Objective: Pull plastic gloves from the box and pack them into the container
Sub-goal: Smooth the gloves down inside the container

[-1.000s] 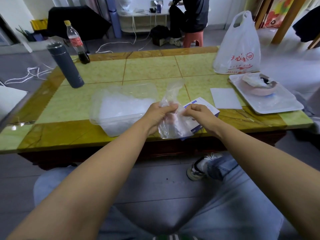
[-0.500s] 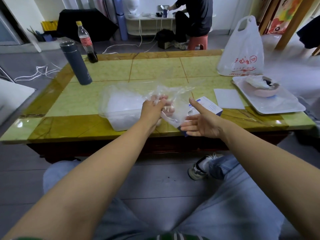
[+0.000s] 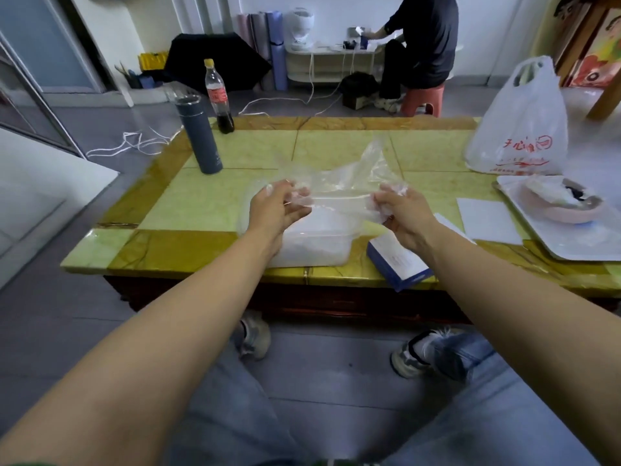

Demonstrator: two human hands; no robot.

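A clear plastic glove [image 3: 349, 178] is stretched out flat between my two hands, just above the clear plastic container [image 3: 322, 245] at the table's front edge. My left hand [image 3: 277, 205] pinches the glove's left end and my right hand [image 3: 401, 213] pinches its right end. The container holds a whitish heap of gloves. The blue and white glove box [image 3: 396, 260] lies to the right of the container, partly under my right wrist and jutting over the table edge.
On the green tiled table [image 3: 336, 142] stand a dark flask [image 3: 198, 136] and a cola bottle [image 3: 218, 95] at the back left. A white carrier bag [image 3: 521, 129], a white tray [image 3: 571, 240] with a pink bowl [image 3: 564, 203] and a white card [image 3: 487, 220] sit right. A person sits behind.
My right hand, open half a second ago, has taken hold of the glove's right end. Both hands have moved apart over the container, spreading the glove out.
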